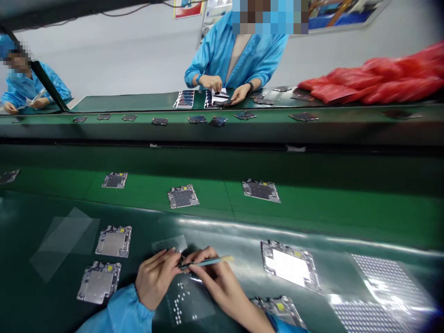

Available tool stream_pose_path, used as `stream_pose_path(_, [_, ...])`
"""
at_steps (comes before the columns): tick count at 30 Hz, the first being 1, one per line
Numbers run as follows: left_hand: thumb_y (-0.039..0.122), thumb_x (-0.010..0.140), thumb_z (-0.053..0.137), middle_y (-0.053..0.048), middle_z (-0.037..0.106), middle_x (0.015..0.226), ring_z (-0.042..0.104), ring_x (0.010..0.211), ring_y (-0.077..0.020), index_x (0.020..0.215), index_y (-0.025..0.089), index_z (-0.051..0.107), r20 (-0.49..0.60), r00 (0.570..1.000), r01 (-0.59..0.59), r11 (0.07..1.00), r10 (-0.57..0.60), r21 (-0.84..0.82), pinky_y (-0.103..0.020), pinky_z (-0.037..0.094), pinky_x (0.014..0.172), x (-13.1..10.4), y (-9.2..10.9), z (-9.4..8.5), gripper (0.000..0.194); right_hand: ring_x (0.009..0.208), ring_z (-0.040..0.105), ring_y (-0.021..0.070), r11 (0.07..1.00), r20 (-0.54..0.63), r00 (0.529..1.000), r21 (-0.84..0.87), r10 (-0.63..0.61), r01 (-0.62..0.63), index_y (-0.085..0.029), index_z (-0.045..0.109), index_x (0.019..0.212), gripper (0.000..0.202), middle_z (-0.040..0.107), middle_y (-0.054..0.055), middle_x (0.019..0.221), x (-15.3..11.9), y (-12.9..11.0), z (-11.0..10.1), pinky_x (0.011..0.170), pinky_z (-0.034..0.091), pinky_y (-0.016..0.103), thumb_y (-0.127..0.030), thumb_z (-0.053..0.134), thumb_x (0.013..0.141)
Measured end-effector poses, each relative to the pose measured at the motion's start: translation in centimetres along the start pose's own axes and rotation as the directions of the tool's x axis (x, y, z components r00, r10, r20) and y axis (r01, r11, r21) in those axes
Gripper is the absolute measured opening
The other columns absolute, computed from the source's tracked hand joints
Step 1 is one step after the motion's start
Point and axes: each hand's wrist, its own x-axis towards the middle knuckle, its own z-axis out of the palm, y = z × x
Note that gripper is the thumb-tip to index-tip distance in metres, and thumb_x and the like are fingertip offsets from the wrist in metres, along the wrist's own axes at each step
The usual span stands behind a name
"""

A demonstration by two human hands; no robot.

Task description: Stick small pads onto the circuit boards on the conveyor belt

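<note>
Presumably for fine control, the right hand (pixel 219 279) pinched a slim blue tool (pixel 208 262) between its fingers above a dotted clear sheet (pixel 194 298) on the bench (pixel 239 243); the left hand (pixel 155 279), fingers pressed together at the tool's tip, perhaps steadied something too small to tell.

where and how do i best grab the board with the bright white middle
Probably by its left and right edges, the right hand coming down from above and the right: the board lies flat and thin, so edges offer the grip; bare bench shows to its right, while another board lies on its near side.
</note>
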Motion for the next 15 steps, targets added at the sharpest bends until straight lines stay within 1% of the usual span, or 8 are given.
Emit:
stream_pose_path(3, [0.023,0.101,0.036,-0.005,0.076,0.093,0.072,0.086,-0.0153,0.119,0.013,0.053,0.013,1.000,-0.013,1.000,0.013,0.000,-0.024,0.057,0.084,-0.02,-0.05,-0.03,0.028,0.083,0.065,0.0178,1.000,0.004,1.000,-0.002,0.020,-0.020,-0.023,0.059,0.087,0.010,0.062,0.004,0.086,0.01,-0.17,0.15,0.073,0.054,0.027,-0.027,0.053,0.094])
stream_pose_path(7, [0.023,0.100,0.036,-0.005,0.076,0.093,0.072,0.087,-0.0156,0.120,0.013,0.053,0.023,1.000,-0.020,1.000,0.020,0.011,-0.023,0.057,0.084,0.02,-0.04,-0.18,0.028,0.076,0.064,0.0170,0.999,-0.025,0.999,0.030,0.036,-0.035,-0.023,0.058,0.086,0.011,0.062,0.003,0.082,0.17,-0.21,0.41,0.069,0.054,0.026,-0.030,0.054,0.093])
stream_pose_path(9, [0.023,0.100,0.036,-0.004,0.076,0.094,0.072,0.086,-0.0158,0.122,0.014,0.052,0.024,1.000,-0.019,1.000,0.019,0.015,-0.024,0.057,0.083,0.06,-0.03,-0.20,0.028,0.074,0.064,0.0173,0.999,-0.034,0.999,0.033,0.040,-0.039,-0.023,0.058,0.087,0.012,0.062,0.003,0.081,0.27,-0.15,0.49,0.067,0.054,0.027,-0.033,0.054,0.093])
stream_pose_path(12, [0.023,0.100,0.036,-0.004,0.076,0.094,0.072,0.087,-0.0158,0.124,0.015,0.051,0.036,0.999,-0.021,1.000,0.021,0.018,-0.024,0.058,0.083,0.05,-0.08,-0.13,0.029,0.075,0.065,0.0186,0.998,-0.027,0.998,0.021,0.063,-0.063,-0.022,0.058,0.082,0.017,0.062,0.004,0.079,0.30,-0.20,0.66,0.068,0.054,0.028,-0.035,0.054,0.092])
stream_pose_path(15, [0.024,0.101,0.036,-0.004,0.075,0.094,0.072,0.088,-0.0158,0.122,0.016,0.050,0.040,0.999,-0.021,0.999,0.020,0.038,-0.024,0.058,0.083,-0.14,-0.15,-0.02,0.028,0.072,0.066,0.0185,0.993,-0.065,0.994,0.087,0.090,-0.084,-0.022,0.057,0.078,0.020,0.062,0.003,0.075,0.37,-0.53,0.66,0.066,0.053,0.029,-0.037,0.057,0.091])
